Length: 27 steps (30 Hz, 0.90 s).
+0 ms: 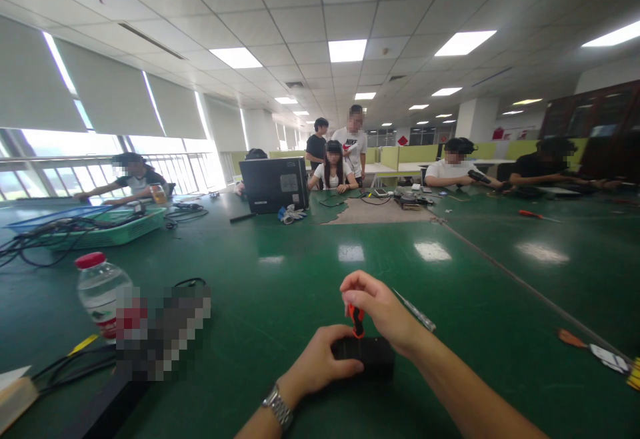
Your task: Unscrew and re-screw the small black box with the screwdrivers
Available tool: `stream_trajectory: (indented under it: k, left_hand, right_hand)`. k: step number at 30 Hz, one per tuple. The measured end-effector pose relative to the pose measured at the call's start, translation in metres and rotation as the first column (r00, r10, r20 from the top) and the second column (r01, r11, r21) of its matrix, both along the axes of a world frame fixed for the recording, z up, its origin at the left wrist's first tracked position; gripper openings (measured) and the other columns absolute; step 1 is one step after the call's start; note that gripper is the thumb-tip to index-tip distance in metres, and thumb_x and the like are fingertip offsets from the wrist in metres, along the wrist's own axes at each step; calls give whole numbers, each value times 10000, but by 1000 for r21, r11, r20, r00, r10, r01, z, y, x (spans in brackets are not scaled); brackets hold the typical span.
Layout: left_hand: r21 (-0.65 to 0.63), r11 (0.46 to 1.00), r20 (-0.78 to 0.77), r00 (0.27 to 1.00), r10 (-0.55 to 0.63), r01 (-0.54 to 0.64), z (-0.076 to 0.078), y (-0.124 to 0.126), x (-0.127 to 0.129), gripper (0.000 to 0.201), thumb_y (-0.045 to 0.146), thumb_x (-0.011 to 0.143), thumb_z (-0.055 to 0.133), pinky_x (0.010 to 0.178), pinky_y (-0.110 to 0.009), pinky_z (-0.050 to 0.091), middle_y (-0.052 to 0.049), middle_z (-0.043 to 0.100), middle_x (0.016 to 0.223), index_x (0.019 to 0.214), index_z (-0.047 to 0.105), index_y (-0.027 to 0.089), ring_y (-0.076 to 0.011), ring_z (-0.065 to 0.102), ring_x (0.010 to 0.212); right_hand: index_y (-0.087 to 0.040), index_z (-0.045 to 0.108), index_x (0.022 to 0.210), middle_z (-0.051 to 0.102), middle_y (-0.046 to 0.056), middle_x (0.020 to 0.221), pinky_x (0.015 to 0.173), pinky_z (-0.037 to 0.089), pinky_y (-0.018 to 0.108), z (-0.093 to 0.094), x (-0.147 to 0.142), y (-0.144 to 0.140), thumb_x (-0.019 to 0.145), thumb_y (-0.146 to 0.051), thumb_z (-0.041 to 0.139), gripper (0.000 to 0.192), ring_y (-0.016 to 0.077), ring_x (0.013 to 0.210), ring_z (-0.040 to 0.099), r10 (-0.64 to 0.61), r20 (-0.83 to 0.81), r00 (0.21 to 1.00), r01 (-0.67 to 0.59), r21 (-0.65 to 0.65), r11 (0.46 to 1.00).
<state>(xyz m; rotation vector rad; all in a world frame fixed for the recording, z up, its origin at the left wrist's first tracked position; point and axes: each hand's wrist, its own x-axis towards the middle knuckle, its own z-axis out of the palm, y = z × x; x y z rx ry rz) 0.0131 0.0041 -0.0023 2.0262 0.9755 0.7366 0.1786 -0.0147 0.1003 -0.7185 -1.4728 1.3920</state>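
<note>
A small black box (377,359) lies on the green table in front of me. My left hand (325,359) grips its left end, thumb on the near side and fingers over the far side. From above, my right hand (373,302) has its fingers curled round the top of a screwdriver (357,319) with an orange and black handle. The screwdriver stands upright over the box; its tip is hidden. Just beyond my right wrist lies a slim tool with a clear handle (417,311).
At left stand a water bottle (103,292) and a green basket (115,229) of cables. A black computer case (275,185) and gloves (291,214) are across the table (240,279). Another screwdriver (533,214) lies far right. Several people sit or stand around.
</note>
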Motion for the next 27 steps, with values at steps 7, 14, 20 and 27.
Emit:
stream_trajectory:
  k: [7,14,20,27]
  left_hand:
    - [13,1000,-10,1000,12,-12,-2,0,0,402,338,694,751,672,-240,421,-7,661,870,1049,672,168,-177,559,754]
    - [10,1000,2,1000,9,-9,-1,0,-1,416,320,676,763,722,-251,430,-8,663,918,1058,676,180,-187,570,802]
    - [-1,1000,-15,1000,5,-5,-1,0,-1,424,331,688,757,715,-250,438,-6,662,900,1073,665,178,-181,575,783]
    - [-4,1000,-21,999,26,-26,-2,0,-1,451,324,674,774,718,-260,443,-14,668,923,1090,663,188,-196,583,802]
  right_hand:
    - [-178,530,842,558,-39,639,592,381,232,0,-1,-1,751,-267,586,139,101,597,492,-4,-20,1000,5,16,1000]
    - [-180,521,825,516,-53,548,576,378,250,1,-1,0,779,-256,506,90,97,525,452,34,-22,999,-35,-15,999]
    - [-182,527,862,530,-48,632,568,367,237,3,0,-1,730,-265,597,171,98,576,475,-6,-8,1000,6,-11,1000]
    - [-182,533,865,558,-35,684,611,386,241,4,0,-2,700,-272,637,214,107,631,510,-35,-37,999,34,-20,999]
